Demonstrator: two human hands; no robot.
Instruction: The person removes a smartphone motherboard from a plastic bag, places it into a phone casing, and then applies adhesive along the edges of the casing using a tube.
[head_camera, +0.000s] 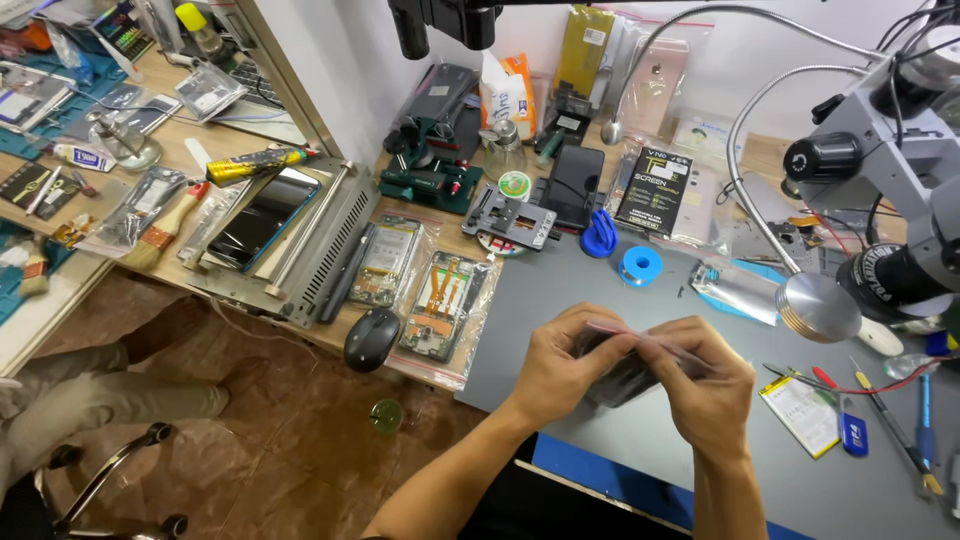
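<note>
Left hand (553, 372) & right hand (708, 393) both pinch a clear plastic zip bag w/ pink seal strip (640, 362), dark flat item inside, held above the grey work mat (600, 300). Bag's long axis runs left-right, seal edge up. Nearby: two more clear bags w/ phone parts (420, 295), black mouse (371, 338).

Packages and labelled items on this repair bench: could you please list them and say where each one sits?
Clear plastic bag: held between both hands, dark contents.
Black flat box: behind the mat, leaning.
Orange-and-white pouch: against the wall.
Yellow-edged white label: right on the mat.
Clear bagged phone frame: beside the black mouse.
</note>
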